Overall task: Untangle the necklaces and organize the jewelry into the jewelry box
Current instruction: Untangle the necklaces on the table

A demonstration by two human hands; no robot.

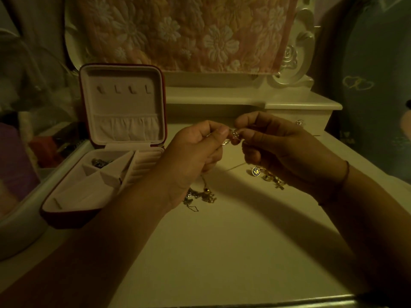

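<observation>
Left hand (195,150) and right hand (278,143): fingers (219,133) of both pinch a knotted chain (234,136) above the surface (222,252). Tangled necklaces (200,195) lie below the left fingers and pendants (268,175) below the right. The open jewelry box (120,121) stands left of the fingers.

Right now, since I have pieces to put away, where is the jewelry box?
Head view: the jewelry box stands open on the left side of the table, just left of the left hand, lid upright.
</observation>
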